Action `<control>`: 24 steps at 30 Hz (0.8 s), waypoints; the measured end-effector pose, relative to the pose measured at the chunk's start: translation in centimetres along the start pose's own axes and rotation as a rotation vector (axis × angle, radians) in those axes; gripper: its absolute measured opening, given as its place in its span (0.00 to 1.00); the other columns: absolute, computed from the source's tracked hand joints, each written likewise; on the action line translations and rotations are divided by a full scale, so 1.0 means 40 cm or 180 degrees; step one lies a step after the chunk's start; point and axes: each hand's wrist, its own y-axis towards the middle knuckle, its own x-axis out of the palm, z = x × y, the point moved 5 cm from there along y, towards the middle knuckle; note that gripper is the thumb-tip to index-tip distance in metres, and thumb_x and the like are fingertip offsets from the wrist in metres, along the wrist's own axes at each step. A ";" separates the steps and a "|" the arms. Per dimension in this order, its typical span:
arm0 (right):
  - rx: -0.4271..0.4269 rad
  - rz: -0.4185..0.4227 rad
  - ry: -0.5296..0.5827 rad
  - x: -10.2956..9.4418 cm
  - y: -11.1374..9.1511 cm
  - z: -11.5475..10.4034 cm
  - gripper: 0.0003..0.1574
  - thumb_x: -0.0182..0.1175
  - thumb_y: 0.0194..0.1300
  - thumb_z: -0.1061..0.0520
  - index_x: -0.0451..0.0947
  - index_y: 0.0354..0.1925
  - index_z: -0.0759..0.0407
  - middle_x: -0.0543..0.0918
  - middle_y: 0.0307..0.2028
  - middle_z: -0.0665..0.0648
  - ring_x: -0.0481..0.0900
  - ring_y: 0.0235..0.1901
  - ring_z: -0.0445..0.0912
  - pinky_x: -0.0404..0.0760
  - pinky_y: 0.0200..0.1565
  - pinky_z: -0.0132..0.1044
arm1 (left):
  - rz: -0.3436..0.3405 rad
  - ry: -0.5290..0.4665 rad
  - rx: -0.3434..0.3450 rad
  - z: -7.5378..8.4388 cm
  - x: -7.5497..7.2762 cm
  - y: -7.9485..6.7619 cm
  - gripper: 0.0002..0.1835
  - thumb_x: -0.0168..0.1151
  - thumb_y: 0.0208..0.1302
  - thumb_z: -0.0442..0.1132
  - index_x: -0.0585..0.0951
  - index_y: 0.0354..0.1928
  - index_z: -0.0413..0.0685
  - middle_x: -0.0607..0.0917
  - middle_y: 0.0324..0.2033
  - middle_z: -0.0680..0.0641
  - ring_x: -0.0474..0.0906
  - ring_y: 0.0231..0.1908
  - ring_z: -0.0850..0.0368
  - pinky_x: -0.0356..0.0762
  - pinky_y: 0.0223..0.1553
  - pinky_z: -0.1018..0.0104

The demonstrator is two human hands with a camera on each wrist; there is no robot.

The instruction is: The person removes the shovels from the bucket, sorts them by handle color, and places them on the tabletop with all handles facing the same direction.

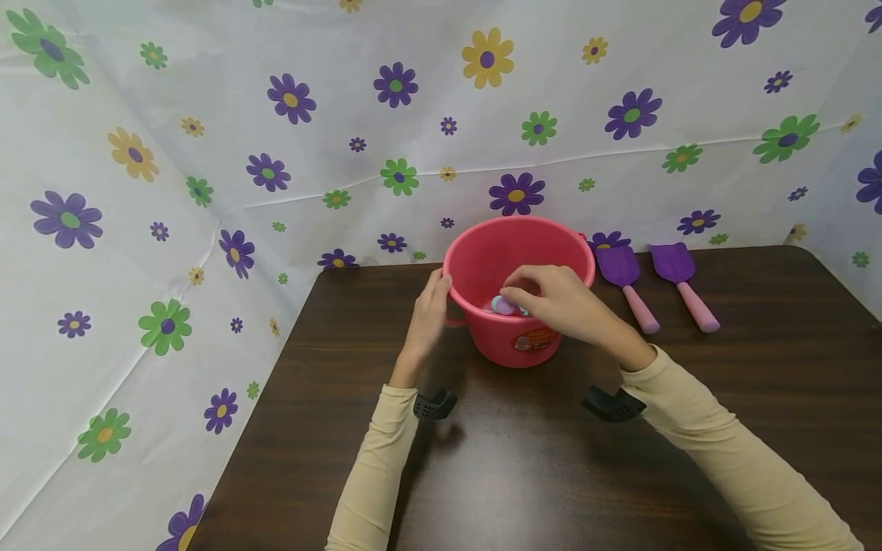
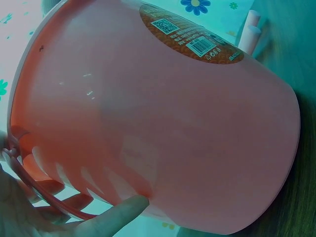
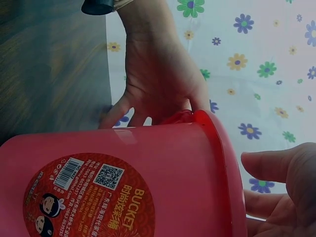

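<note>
A pink plastic bucket (image 1: 513,344) stands upright toward the back of the dark table. My left hand (image 1: 425,317) holds its left side at the rim. In the left wrist view, the thumb (image 2: 121,212) presses the outer wall and the other fingers lie by the pink handle (image 2: 47,195). My right hand (image 1: 561,298) reaches over the bucket's opening, with thumb and fingers pinched at a small rounded lilac and light-blue piece (image 1: 505,306). The near rim hides part of this piece. In the right wrist view, the right hand (image 3: 286,187) is partly behind the bucket's rim.
Two toy shovels, one with a purple blade (image 1: 618,266) and one with a pink handle (image 1: 698,306), lie right of the bucket. A flower-print cloth (image 1: 427,153) hangs close behind the table (image 1: 496,459). Black wrist mounts (image 1: 436,404) sit on both wrists.
</note>
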 end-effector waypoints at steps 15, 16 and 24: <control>-0.0150 -0.0115 -0.0120 0.019 0.013 -0.009 0.12 0.65 0.70 0.54 0.88 0.44 0.61 0.86 0.29 0.49 0.81 0.32 0.46 0.82 0.40 0.42 | -0.0001 -0.0030 0.0021 0.001 0.001 -0.001 0.26 0.42 0.81 0.49 0.71 0.70 0.42 0.79 0.59 0.33 0.80 0.54 0.38 0.89 0.37 0.41; -0.0161 -0.0132 -0.0130 0.020 0.014 -0.010 0.13 0.65 0.70 0.53 0.88 0.44 0.61 0.86 0.29 0.49 0.81 0.32 0.46 0.82 0.40 0.42 | 0.0002 -0.0033 0.0019 0.001 0.001 -0.001 0.26 0.42 0.81 0.49 0.71 0.70 0.42 0.79 0.58 0.33 0.80 0.54 0.39 0.89 0.37 0.41; -0.0150 -0.0323 -0.0236 0.028 0.023 -0.011 0.16 0.63 0.72 0.49 0.88 0.43 0.61 0.83 0.24 0.47 0.80 0.30 0.45 0.81 0.39 0.43 | 0.0018 -0.0074 -0.0002 -0.002 0.001 -0.001 0.25 0.42 0.80 0.49 0.72 0.68 0.41 0.80 0.56 0.33 0.81 0.51 0.42 0.89 0.36 0.41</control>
